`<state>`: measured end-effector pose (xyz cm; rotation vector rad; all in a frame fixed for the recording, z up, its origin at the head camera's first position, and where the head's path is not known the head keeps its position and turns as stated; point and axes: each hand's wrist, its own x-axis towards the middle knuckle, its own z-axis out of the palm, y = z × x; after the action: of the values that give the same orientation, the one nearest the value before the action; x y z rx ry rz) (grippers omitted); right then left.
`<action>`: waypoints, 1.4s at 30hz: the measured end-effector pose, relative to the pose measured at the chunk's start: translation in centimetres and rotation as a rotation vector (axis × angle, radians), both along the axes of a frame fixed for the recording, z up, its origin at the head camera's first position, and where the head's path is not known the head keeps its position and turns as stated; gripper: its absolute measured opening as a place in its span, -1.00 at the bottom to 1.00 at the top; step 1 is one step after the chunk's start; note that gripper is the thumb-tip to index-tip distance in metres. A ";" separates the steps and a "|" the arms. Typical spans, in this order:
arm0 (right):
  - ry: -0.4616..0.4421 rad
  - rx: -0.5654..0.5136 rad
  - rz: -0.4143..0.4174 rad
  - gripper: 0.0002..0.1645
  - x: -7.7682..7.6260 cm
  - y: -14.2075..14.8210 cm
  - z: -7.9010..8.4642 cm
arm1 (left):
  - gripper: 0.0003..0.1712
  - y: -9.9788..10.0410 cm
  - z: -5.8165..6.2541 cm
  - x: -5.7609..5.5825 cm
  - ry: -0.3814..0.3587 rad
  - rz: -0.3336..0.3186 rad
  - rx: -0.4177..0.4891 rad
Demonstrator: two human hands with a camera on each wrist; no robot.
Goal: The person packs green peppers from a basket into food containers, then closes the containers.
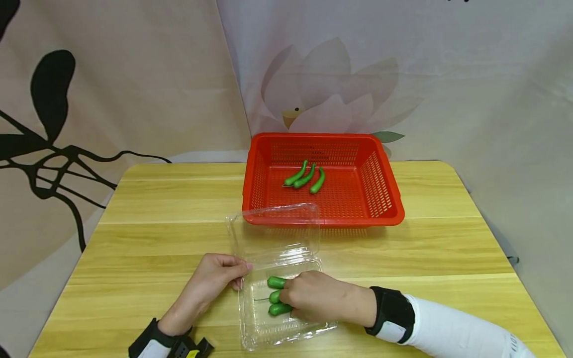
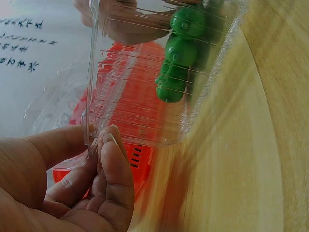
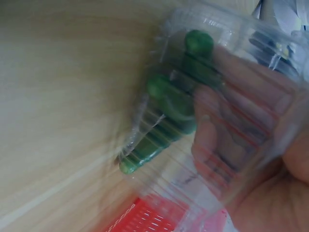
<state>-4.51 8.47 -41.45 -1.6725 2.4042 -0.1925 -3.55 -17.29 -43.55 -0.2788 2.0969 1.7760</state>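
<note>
A clear plastic clamshell box [image 1: 264, 334] lies open on the table, its lid [image 1: 273, 231] raised toward the basket. My left hand [image 1: 215, 278] pinches the box's left rim near the hinge, between thumb and fingers. Inside the box lie green chili peppers [image 1: 279, 309], side by side with their thick stem ends to the left. My right hand [image 1: 318, 296] reaches into the box from the right, fingers curled down on the peppers. Through the clear wall in the right wrist view, its thumb and fingers pinch a green chili pepper [image 3: 198, 58]. Their thin ends are hidden under this hand.
A red plastic basket [image 1: 389, 189] stands at the back of the wooden table [image 1: 170, 219], with three more green chili peppers [image 1: 318, 181] in it. The lid overlaps the basket's front edge in the head view. A printed cloth [image 1: 179, 99] hangs behind the table.
</note>
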 end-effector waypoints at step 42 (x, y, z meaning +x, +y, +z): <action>0.145 -0.478 -0.010 -0.82 -4.3 3.1 8.1 | -0.76 0.1 0.0 0.1 0.011 -0.008 0.004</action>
<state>-8.82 11.59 -33.35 -1.9193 2.6211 -0.7209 -3.50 -17.23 -43.53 -0.2601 2.0982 1.7812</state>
